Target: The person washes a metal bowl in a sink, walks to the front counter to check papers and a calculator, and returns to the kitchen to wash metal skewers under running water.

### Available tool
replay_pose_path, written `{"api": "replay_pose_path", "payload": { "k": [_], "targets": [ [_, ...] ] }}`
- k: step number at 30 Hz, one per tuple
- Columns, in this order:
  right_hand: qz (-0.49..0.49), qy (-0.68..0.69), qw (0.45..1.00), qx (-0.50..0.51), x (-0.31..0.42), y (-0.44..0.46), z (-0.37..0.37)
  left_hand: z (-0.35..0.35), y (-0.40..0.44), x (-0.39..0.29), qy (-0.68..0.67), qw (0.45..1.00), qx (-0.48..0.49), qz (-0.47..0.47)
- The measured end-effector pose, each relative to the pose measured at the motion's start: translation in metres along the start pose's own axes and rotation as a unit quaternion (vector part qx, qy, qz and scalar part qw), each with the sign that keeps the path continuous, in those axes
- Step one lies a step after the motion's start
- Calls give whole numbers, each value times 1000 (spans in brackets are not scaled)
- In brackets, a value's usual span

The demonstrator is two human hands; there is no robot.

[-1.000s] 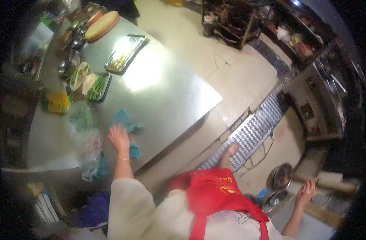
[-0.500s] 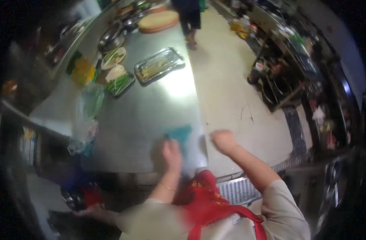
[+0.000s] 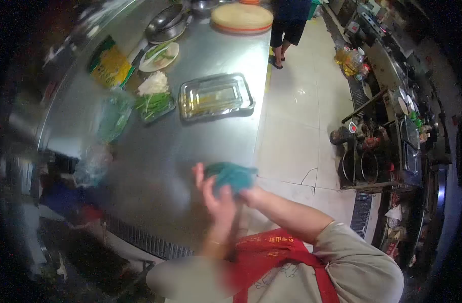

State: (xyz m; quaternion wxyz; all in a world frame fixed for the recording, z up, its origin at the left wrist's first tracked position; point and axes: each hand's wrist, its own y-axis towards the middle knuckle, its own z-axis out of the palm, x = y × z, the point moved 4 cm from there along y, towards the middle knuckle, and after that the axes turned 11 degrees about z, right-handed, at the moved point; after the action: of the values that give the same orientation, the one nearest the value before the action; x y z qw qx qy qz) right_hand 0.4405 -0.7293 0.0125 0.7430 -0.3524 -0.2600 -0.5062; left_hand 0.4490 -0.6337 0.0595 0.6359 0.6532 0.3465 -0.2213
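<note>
A crumpled teal cloth [image 3: 232, 175] is held over the near right part of the steel table [image 3: 155, 156]. My left hand [image 3: 218, 202] cups its left side, thumb against the cloth and fingers somewhat apart. At its lower right edge is my right hand [image 3: 249, 196], closed on the cloth with most of its fingers hidden behind it. Motion blurs both hands. Beyond them lies a shiny metal tray [image 3: 190, 112] with a little yellowish liquid or residue in it.
Left of the tray are a dish of cut green vegetables [image 3: 155, 105], a plate [image 3: 171, 59], a yellow-green packet [image 3: 111, 65] and a green plastic bag [image 3: 115, 113]. A round board [image 3: 242, 18] and metal bowls [image 3: 166, 25] stand farther back. Another person [image 3: 290, 25] stands in the aisle.
My right hand has come left from beside the table, as a fist, to the cloth in my left hand. The cloth is now bunched up. The view has shifted.
</note>
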Motion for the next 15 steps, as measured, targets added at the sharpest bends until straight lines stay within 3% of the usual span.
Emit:
{"api": "replay_pose_path", "payload": {
  "k": [1,2,3,6,7,8,9,10,11,12,13,14,15],
  "targets": [
    [132,111,985,-6,-16,14,-16,17,2,7,-160,981,-22,-107],
    [260,220,940,-10,-20,22,-23,35,-3,10,-313,925,-42,-213],
    [231,256,934,91,-9,20,-27,56,-9,9,-451,833,-61,-314],
    [195,332,912,141,62,18,-62,123,12,3,-659,670,-74,-333],
    [188,292,933,93,61,26,-89,151,9,15,-624,716,-53,-307],
    [113,506,815,258,75,20,-91,179,11,3,-547,778,-25,-308],
    [38,666,624,407,97,13,-103,219,16,-16,-469,832,-1,-296],
    [36,692,552,464,120,8,-120,255,25,-30,-384,880,24,-280],
    [44,648,647,401,143,7,-137,283,31,-37,-345,899,28,-267],
    [94,409,880,223,160,13,-167,311,39,-33,-307,923,38,-229],
    [135,256,945,155,189,16,-193,337,38,-22,-264,943,46,-197],
    [155,138,971,115,220,21,-218,367,52,-29,-225,960,52,-161],
    [113,30,987,106,254,28,-236,398,68,-41,-267,958,23,-101]
  ]
}}
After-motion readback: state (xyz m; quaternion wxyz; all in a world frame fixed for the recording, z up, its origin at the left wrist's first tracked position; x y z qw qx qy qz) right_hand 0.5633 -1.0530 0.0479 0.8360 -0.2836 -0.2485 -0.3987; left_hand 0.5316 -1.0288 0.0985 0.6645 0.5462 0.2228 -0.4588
